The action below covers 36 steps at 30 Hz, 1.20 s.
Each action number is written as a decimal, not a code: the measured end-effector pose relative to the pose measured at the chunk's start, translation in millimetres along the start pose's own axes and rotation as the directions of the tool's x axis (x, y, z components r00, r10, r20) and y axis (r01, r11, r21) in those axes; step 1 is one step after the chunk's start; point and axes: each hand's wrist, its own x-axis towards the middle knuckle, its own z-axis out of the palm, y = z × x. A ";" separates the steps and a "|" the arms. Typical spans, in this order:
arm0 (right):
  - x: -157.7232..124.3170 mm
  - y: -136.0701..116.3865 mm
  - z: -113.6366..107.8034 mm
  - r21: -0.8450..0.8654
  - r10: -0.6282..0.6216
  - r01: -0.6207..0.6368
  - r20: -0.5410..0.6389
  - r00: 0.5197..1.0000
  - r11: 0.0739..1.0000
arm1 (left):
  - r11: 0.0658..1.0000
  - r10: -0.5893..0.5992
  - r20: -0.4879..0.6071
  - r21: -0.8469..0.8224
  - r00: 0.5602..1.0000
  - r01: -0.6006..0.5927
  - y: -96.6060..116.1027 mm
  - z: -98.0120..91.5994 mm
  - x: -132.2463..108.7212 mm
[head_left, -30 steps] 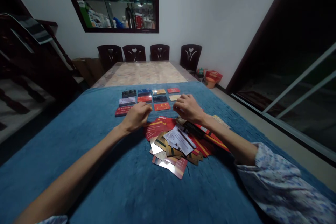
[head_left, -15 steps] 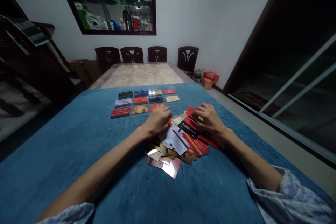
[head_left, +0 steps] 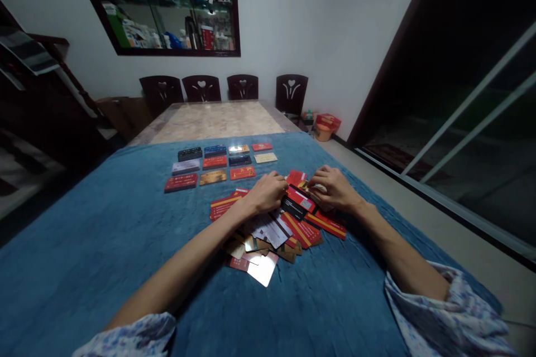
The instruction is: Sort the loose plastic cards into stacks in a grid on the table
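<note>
A loose heap of bank-style cards lies before me, with a white card [head_left: 270, 230], a black card [head_left: 293, 208] and several red cards [head_left: 302, 230] showing. My left hand [head_left: 268, 194] rests over the heap's far left side, fingers curled and closed; what they hold is hidden. At the heap's far right, my right hand [head_left: 334, 188] is closed, its thumb and fingers pinching a pale card [head_left: 320, 188] that is partly covered. A red card with a printed square [head_left: 302, 201] lies between the hands. Beyond, neat card stacks [head_left: 213, 177] stand in rows.
A blue cloth [head_left: 104, 234] covers the near part of the table, and a pale tabletop [head_left: 218, 120] shows past it. Dark chairs [head_left: 201, 88] line the far end. A wall cabinet [head_left: 176, 53] hangs behind, and a red box [head_left: 328, 121] sits on the floor.
My left hand has shifted toward the right hand over the heap, uncovering red cards on the left. A red card with a printed square now shows on top. The view has turned slightly right.
</note>
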 end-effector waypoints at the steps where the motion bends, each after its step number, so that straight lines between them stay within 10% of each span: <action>1: 0.2 -1.3 0.0 0.012 -0.005 0.004 0.024 1.000 1.000 | 1.000 0.020 0.021 -0.012 1.000 -0.019 0.8 1.5 2.5; 10: 3.2 -15.4 -1.1 0.067 -0.014 0.003 0.160 0.987 0.998 | 0.998 0.043 0.200 -0.061 0.979 -0.031 4.1 6.7 6.1; 36: 3.5 -28.1 -0.9 0.200 -0.139 0.110 0.140 0.980 0.974 | 0.998 0.008 0.195 -0.058 0.981 0.003 -14.8 -1.9 -4.9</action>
